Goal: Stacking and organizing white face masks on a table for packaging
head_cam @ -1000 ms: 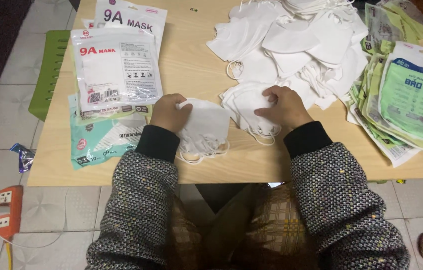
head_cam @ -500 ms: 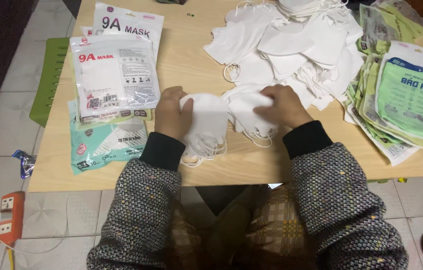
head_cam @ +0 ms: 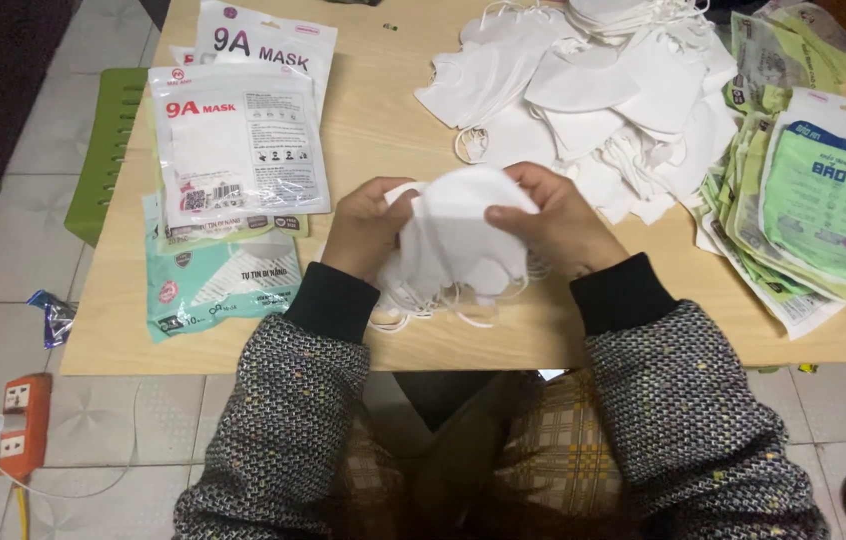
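A loose heap of white masks (head_cam: 593, 100) covers the far part of the pale wooden surface (head_cam: 383, 130), just beyond the stack of folded white masks (head_cam: 458, 235) that both hands hold. To the left of that stack lie flat sealed packets (head_cam: 238, 150), white with red print, overlapping teal ones (head_cam: 213, 285) nearer the edge. To its right a fanned pile of green and white pouches (head_cam: 823, 210) reaches the surface's right side. Nothing lies between the stack and the person.

The left hand (head_cam: 363, 230) is closed on the stack's left edge, fingers curled over the top. The right hand (head_cam: 558, 220) grips the right edge, thumb on the front. The stack is lifted slightly above the surface's near edge, between the two hands, with thin white ear loops (head_cam: 443, 305) hanging below it.

The masks look soft, matte and curved; the packets are glossy plastic. Beside the surface, left of the stack, stands a green plastic stool (head_cam: 103, 150), and an orange power strip (head_cam: 23, 425) lies on the tiled floor.
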